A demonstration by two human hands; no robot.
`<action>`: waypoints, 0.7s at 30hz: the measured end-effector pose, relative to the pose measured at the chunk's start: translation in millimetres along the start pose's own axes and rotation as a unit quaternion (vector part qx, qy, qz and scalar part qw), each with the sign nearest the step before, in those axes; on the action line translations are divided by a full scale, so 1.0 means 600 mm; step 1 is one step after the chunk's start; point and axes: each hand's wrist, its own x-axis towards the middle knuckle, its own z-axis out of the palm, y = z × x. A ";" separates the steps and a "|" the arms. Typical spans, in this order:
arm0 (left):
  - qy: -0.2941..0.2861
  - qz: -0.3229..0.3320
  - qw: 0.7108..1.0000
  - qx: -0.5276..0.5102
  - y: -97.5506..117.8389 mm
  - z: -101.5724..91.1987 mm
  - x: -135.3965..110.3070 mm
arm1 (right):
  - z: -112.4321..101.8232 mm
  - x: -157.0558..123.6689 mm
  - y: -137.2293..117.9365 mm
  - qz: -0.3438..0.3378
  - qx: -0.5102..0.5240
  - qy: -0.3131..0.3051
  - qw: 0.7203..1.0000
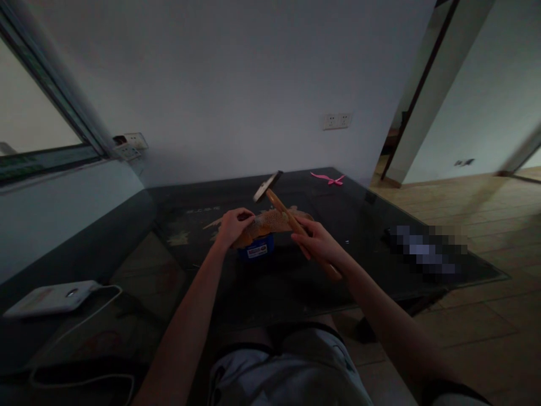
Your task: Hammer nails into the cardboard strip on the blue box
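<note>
My right hand (318,243) is wrapped around the wooden handle of a hammer (276,203). The hammer tilts up to the left, its metal head raised above a tan-brown, curved piece with a dotted surface (273,221). That piece lies across a blue box with a white label (258,248) on the dark table. At the left part of the brown piece, my left hand (232,226) is closed, thumb and forefinger pinched together near its upper surface. Whatever sits between those fingertips is too small to make out.
A dark glossy table (270,299) stands against the wall. On it are a pink ribbon-like item (329,179) at the back right, a white power bank (53,299) with a white cable at the left, and a blurred-out object (422,251) near the right edge.
</note>
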 end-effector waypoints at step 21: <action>-0.001 -0.033 0.999 -0.017 -0.003 0.003 0.001 | -0.024 0.010 -0.103 0.004 -0.180 -0.097 0.979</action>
